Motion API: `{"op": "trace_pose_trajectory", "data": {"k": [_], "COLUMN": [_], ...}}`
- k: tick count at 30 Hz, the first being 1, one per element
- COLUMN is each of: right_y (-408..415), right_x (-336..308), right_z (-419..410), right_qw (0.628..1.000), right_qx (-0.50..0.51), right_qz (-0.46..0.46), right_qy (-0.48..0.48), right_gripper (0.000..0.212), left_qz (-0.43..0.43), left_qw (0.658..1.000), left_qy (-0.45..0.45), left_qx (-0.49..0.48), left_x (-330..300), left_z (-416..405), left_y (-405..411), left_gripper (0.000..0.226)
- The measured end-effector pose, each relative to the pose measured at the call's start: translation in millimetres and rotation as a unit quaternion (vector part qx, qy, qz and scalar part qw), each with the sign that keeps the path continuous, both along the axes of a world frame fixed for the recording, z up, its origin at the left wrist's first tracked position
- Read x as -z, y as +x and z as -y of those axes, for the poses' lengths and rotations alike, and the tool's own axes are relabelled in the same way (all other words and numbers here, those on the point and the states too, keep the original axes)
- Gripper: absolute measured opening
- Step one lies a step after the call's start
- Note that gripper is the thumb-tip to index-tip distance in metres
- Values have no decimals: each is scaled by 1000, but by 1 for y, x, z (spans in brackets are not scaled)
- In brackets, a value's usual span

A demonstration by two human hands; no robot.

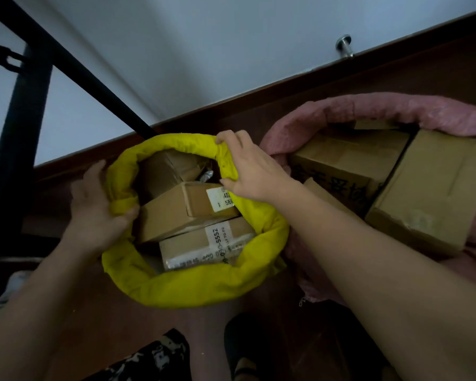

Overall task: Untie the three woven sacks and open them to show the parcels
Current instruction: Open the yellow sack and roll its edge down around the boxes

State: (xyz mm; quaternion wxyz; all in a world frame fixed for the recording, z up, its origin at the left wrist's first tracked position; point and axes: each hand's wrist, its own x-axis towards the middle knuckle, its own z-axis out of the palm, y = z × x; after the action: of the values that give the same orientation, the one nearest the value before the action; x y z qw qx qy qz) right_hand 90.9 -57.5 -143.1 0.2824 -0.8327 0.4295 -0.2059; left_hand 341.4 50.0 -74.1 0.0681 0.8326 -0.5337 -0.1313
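A yellow woven sack (193, 284) stands open on the floor in the middle of the head view, its mouth rolled down into a thick rim. Inside it lie stacked cardboard parcels (176, 215) with white labels. My left hand (99, 207) grips the rolled rim on the left side. My right hand (248, 166) pinches the rim at the far right. To the right, a pink woven sack (396, 108) also stands open with its rim rolled down, and large cardboard boxes (434, 188) show inside it.
A white wall with a brown skirting board (327, 86) runs behind the sacks. A black metal frame (19, 119) stands at the left. A metal door stop (345, 45) sticks out of the wall. Patterned cloth (154, 358) and a dark shoe (248, 350) lie near the bottom edge.
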Motion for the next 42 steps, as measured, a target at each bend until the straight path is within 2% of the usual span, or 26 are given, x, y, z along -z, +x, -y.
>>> {"op": "trace_pose_trajectory", "data": {"k": [2, 5, 8, 10, 13, 16, 17, 19, 22, 25, 28, 30, 32, 34, 35, 37, 40, 42], "right_y": [-2, -7, -13, -16, -17, -15, -15, -16, -17, -18, -20, -23, -22, -22, -22, -22, -23, -27], "right_x": [-5, -10, -8, -7, -8, -16, -18, -29, -47, -57, -62, -63, -61, -59, -58, -56, -66, -79], "right_z": [-8, -11, -2, 6, 13, 11, 8, -1, -19, -43, -68, -79, -88, -96, -101, -107, -108, -107], "right_qw": [1000, 998, 999, 999, 998, 995, 994, 992, 992, 998, 991, 987, 980, 972, 969, 967, 941, 926], "right_qx": [-5, -26, -4, 29, 40, 63, 66, 60, 46, 4, -42, -85, -105, -87, -78, -102, -221, -243], "right_qz": [-27, -55, -33, -8, -31, -46, -68, -106, -86, -62, -84, -111, -160, -219, -231, -222, -252, -290], "right_qy": [-2, 19, 30, 43, 35, 65, 51, -18, -76, 7, 93, 84, 52, -5, -39, -80, -51, 10], "right_gripper": [45, 34, 34, 36, 43, 52, 51, 46, 33, 29, 28, 43, 54, 40, 32, 27, 27, 15], "left_qz": [-19, -8, 22, 57, 104, 116, 107, 105, 117, 104, 36, 13, -33, -81, -87, -104, -90, -51], "left_qw": [1000, 998, 993, 988, 990, 992, 993, 992, 992, 993, 994, 994, 989, 979, 973, 964, 956, 949], "left_qy": [5, -8, -11, 2, 13, 39, 48, 53, 21, 35, 64, 72, 85, 93, 104, 116, 160, 221], "left_qx": [13, 56, 111, 141, 92, 40, 12, -34, -30, -34, -75, -83, -117, -165, -184, -215, -231, -220], "left_x": [0, 4, 5, 7, 13, 17, 15, 9, 0, -5, -11, -11, -13, -11, -13, -12, -5, -9], "left_z": [-13, -25, -31, -31, -25, -20, -19, -20, -27, -40, -48, -50, -45, -37, -34, -29, -22, -19], "left_y": [-8, -2, 12, 27, 36, 25, 19, 6, -11, -9, -8, -14, -26, -40, -48, -60, -61, -67], "left_gripper": [94, 82, 78, 87, 94, 85, 81, 86, 83, 60, 51, 40, 48, 49, 43, 46, 92, 103]}}
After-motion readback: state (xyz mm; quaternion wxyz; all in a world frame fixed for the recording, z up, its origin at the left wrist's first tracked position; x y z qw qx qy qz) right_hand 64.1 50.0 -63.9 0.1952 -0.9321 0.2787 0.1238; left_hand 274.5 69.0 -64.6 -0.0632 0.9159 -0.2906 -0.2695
